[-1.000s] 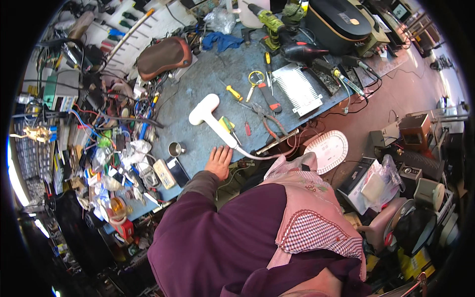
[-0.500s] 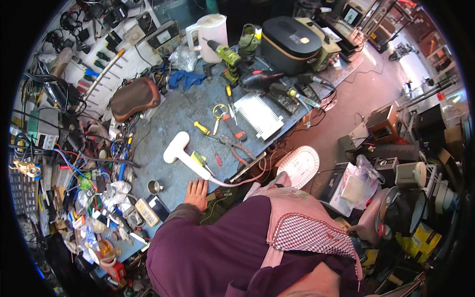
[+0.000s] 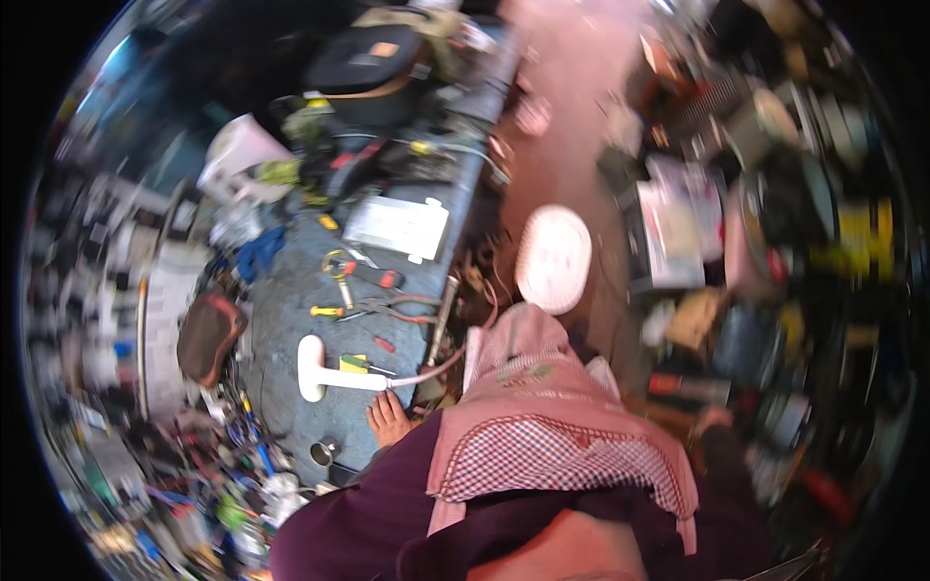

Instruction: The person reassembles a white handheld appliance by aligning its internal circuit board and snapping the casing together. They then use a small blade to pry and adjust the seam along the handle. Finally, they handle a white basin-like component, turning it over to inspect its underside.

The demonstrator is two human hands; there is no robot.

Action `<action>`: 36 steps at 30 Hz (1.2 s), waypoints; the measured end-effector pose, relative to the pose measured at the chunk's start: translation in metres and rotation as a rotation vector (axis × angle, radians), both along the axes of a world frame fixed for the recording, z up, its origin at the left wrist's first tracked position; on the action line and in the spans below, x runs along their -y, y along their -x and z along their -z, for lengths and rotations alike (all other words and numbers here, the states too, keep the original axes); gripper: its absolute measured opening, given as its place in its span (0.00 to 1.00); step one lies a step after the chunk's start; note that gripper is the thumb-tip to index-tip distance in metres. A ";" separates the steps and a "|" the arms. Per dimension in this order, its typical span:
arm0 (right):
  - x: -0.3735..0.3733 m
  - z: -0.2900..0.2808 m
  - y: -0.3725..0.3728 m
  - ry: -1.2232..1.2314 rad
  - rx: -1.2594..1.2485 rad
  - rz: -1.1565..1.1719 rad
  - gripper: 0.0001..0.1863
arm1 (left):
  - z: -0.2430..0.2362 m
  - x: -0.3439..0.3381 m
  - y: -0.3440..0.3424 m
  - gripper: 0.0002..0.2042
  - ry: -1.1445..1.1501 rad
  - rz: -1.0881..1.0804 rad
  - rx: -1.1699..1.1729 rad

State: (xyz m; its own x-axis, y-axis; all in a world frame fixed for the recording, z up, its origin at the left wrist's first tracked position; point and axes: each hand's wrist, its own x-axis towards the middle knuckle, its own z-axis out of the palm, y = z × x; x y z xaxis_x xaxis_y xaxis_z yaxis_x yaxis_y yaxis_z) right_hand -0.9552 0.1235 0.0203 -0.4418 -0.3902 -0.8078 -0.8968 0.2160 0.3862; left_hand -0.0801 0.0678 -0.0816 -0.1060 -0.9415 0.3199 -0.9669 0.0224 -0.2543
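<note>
My left hand [image 3: 387,418] rests on the front edge of the blue-grey workbench, its fingers spread and holding nothing. Just beyond the fingertips lies a white T-shaped handheld appliance [image 3: 351,379] with a pale cord running off the bench edge. Past it are a small red screwdriver [image 3: 384,343], pliers [image 3: 407,308] and a yellow-handled screwdriver [image 3: 326,311]. A metal cup [image 3: 325,450] stands left of the hand. On the far right my right hand [image 3: 715,418] reaches low among cluttered goods, near a flat red-and-grey item [image 3: 690,387]; its fingers are smeared by motion.
A white finned plate [image 3: 397,229], a black lidded appliance [image 3: 368,73] and a white jug [image 3: 242,150] stand farther along the bench. An oval stool top [image 3: 554,257] is ahead of me. Boxes and a yellow package [image 3: 862,237] crowd the right side.
The view has swung to the right, blurring the surroundings. My right arm has come into sight, stretched out to the right. My left hand is still at the bench edge.
</note>
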 end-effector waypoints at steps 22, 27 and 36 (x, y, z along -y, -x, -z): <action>0.020 -0.073 -0.019 0.253 0.037 0.375 0.31 | -0.029 0.005 -0.006 0.47 -0.184 -0.092 -0.136; 0.014 -0.068 -0.025 0.278 0.037 0.310 0.30 | -0.024 0.003 -0.006 0.49 -0.186 -0.104 -0.117; 0.041 -0.081 -0.075 0.213 0.095 0.195 0.27 | -0.020 0.006 -0.015 0.40 -0.035 0.010 -0.012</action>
State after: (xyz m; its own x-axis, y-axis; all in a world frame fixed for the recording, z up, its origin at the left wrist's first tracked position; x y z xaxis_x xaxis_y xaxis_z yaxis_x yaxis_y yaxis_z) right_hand -0.8802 0.0826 0.1016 -0.4515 -0.4703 -0.7582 -0.8605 0.4543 0.2306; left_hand -0.0650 0.0615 -0.0619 -0.1119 -0.9511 0.2878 -0.9696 0.0411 -0.2413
